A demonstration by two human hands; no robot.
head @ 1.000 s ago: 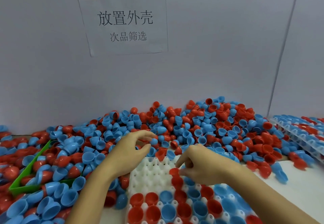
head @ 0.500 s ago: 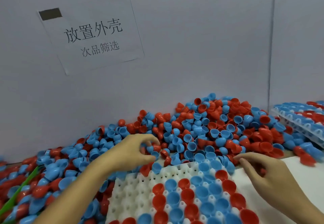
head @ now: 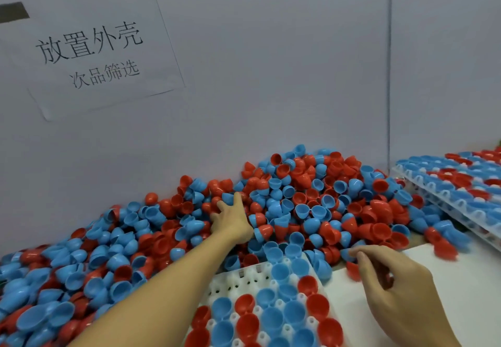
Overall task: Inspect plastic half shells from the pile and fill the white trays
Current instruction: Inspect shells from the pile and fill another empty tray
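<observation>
Left hand (head: 232, 217) has extended into the pile (head: 284, 205) toward 12 o'clock, fingers released; right hand (head: 390, 289) has withdrawn from the white tray (head: 244, 279) toward 3 o'clock, fingers loosely curled, grasp indeterminate. Next pick begins.

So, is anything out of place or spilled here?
Yes. Some shells from the pile lie loose on the white table beside the filled trays. The paper sign hangs crooked on the wall.

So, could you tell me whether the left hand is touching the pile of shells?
Touching: the head view shows the left hand lying on the pile of shells.
</observation>
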